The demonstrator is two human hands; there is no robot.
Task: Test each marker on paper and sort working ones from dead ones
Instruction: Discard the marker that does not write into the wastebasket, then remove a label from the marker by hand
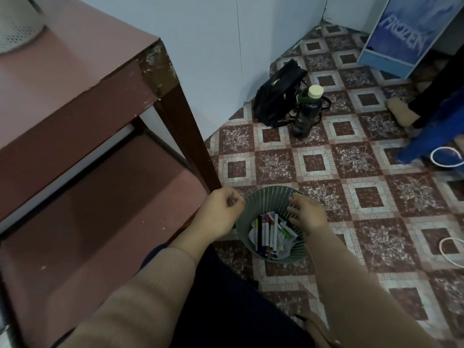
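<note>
Left hand [222,212]: fingers curled in, nothing visible in them, just outside the basket [266,194] rim. Table leg [190,136] is close beyond it, so it's tight on that side. Right hand [305,212]: fingers slack and spread, holding nothing, over the opposite rim, with open floor [376,222] past it. Markers [268,232] lie below, between the hands, on crumpled paper [252,233] in the basket bottom. They're roughly parallel, long axes running near-to-far. Can't tell which way the tips point.
</note>
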